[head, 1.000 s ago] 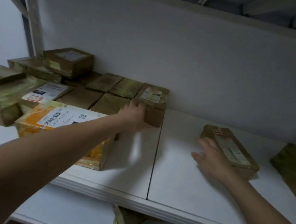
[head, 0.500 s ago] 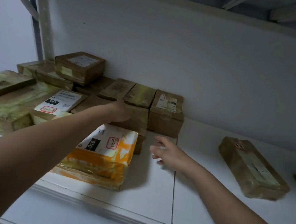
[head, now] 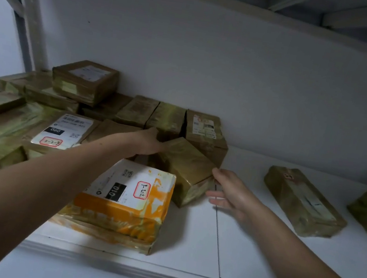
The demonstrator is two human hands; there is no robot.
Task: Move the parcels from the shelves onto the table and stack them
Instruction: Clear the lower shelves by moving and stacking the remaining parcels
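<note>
Parcel in hand: brown tape-wrapped cardboard parcel (head: 185,165), tilted, near end on the white shelf (head: 255,258), close among its neighbours
Left hand (head: 148,144): grasps its far left end, fingers hidden
Right hand (head: 231,192): released, straight fingertips touching the near right corner
Risk: glossy tape may slip from a one-sided grip; parcel could drop on the orange-and-white labelled parcel (head: 124,201)
Obstruction: brown labelled box (head: 205,132) just behind; long brown wrapped parcel (head: 302,201) well right
</note>
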